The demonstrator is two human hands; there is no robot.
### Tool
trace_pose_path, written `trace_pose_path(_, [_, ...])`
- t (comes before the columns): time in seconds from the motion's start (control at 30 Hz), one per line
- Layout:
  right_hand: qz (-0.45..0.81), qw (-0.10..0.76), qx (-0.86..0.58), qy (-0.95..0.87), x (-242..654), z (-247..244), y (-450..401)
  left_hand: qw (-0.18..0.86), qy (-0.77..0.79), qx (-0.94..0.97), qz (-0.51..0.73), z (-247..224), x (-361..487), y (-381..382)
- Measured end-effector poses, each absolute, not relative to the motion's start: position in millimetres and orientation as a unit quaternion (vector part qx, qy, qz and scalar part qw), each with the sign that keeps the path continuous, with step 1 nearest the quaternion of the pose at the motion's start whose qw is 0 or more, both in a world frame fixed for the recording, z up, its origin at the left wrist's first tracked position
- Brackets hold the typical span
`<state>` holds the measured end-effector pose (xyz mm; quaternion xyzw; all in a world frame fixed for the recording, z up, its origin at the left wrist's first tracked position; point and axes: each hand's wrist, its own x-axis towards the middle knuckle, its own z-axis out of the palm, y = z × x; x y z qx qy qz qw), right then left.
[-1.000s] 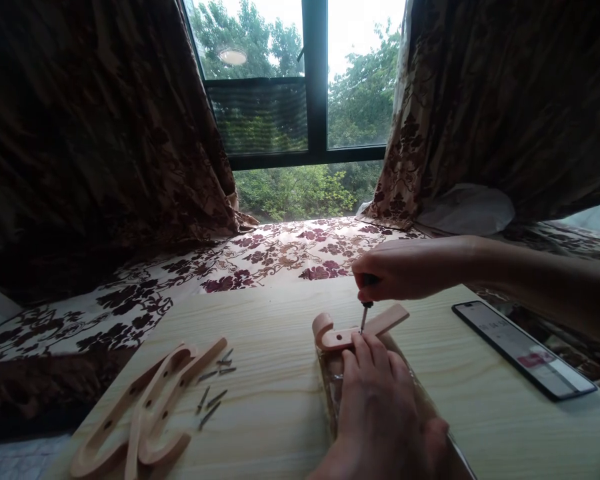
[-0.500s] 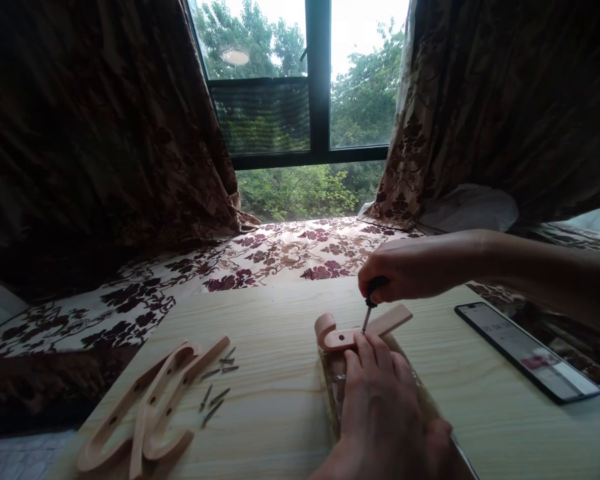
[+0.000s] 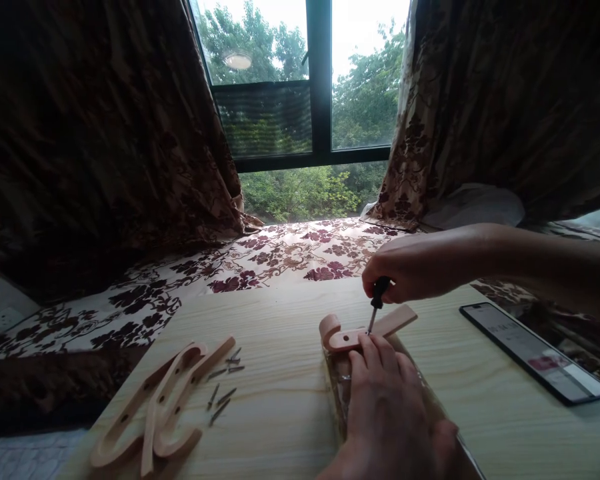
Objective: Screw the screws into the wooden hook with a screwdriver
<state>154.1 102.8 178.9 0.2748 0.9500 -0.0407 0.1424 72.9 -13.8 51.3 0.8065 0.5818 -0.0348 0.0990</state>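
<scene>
A screwdriver (image 3: 379,292) with a black handle is gripped in my right hand (image 3: 420,263), its shaft slanting down to a hole in a curved wooden hook (image 3: 347,339). That hook lies across the far end of a long block wrapped in clear film (image 3: 336,387). My left hand (image 3: 390,407) rests on the block, fingertips against the hook beside the screwdriver tip, pressing it down. Another hole shows in the hook, left of the tip. Several loose screws (image 3: 223,396) lie on the table, beside a group of curved wooden hooks (image 3: 155,417).
The pale wooden table (image 3: 270,373) fills the foreground. A phone (image 3: 535,353) lies at its right side. Beyond the table are a floral-patterned cloth (image 3: 290,250), dark curtains (image 3: 105,133) and a window (image 3: 322,87).
The view has shifted slightly, so things appear a little further right. The screwdriver handle shows more below my right hand. Both hands keep their hold.
</scene>
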Motion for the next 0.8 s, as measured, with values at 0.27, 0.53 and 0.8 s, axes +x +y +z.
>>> trace_pose_path(0.27, [-0.035,0.161,0.279,0.946,149.4,170.9,105.3,0.094,0.584,0.806,-0.027,52.2,71.9,-12.2])
trace_pose_path(0.53, [-0.034,0.144,0.281,0.948,153.2,178.8,98.6,0.105,0.586,0.803,-0.030,52.5,73.9,-14.1])
trace_pose_path(0.8, [-0.057,0.147,0.261,0.952,148.6,174.1,103.0,0.080,0.584,0.808,-0.016,49.1,71.7,-14.4])
